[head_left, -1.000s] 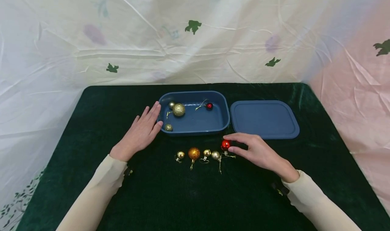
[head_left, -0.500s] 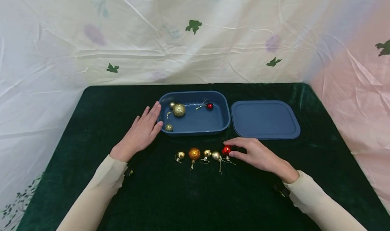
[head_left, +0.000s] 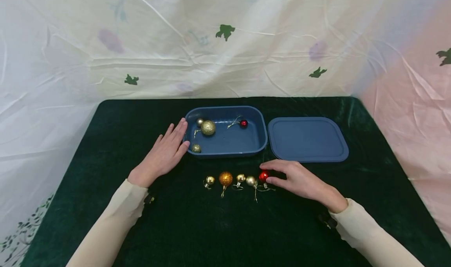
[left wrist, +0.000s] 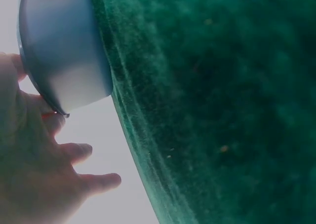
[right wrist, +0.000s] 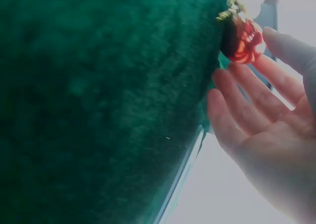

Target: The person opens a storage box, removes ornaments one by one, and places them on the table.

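Note:
My right hand (head_left: 299, 183) pinches a shiny red Christmas bauble (head_left: 264, 176) between thumb and fingertips, low over the cloth at the right end of a row of baubles. In the right wrist view the red bauble (right wrist: 243, 43) sits between thumb and fingers, its gold cord trailing. Beside it lies a pale gold bauble (head_left: 251, 181), then a small shiny gold one (head_left: 240, 178), an orange glitter one (head_left: 225, 179) and another small gold one (head_left: 210, 180). My left hand (head_left: 160, 157) rests with straight fingers against the left rim of a blue plastic tub (head_left: 229, 154).
Inside the tub lie a large gold glitter bauble (head_left: 208, 128), two smaller gold ones and a small red one (head_left: 243, 123). The tub's blue lid (head_left: 308, 139) lies flat on its right. A dark green velvet cloth (head_left: 176, 228) covers the table; a printed curtain (head_left: 246, 44) hangs behind.
My right hand has brought the red bauble a little toward me, down level with the others in the row. My left hand has stayed against the tub.

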`<state>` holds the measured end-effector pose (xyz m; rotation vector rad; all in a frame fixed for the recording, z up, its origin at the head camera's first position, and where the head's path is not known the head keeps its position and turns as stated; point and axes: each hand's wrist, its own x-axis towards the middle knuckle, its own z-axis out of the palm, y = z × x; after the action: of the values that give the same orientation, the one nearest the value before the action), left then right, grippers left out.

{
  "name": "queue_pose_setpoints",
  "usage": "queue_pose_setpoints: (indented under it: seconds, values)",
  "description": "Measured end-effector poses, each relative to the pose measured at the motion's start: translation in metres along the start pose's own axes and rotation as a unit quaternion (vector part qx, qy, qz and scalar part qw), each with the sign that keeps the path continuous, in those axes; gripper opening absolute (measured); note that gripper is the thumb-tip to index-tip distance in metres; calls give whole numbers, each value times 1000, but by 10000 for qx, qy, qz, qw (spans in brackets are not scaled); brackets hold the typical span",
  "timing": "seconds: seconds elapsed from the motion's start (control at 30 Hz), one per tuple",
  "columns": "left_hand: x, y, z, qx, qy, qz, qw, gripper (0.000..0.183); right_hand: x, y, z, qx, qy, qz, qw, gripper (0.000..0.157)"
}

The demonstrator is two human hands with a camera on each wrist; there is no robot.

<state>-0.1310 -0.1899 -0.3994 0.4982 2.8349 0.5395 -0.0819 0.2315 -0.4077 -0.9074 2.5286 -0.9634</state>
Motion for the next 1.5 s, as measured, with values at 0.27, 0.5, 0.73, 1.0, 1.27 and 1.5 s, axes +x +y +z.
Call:
queue_pose_setpoints:
  seconds: [0.27,0.5,0.73,1.0,1.27,1.5]
  values:
    - [1,3,-2,-19,-31,43,10000,68,7,-13,-9,-320,603,-306,9972,38]
    - [4,6,1,13,13,51,10000,68,27,-30,-10,-784,1465,-990,9811,31]
    - [7,6,3,56,46,43,10000,69,59,-45,-9,-1346,1859,-1702,9583,31]
    - [9,6,1,-44,-26,86,9999,68,96,-60,-9,-1963,1830,-2366,9338,35]
    - [11,0,-3,-198,-132,228,9995,63,127,-69,-8,-2227,1459,-2367,9344,39]
    - [12,-1,-4,-354,-153,281,9989,62,148,-71,-2,-1923,778,-2128,9548,47]
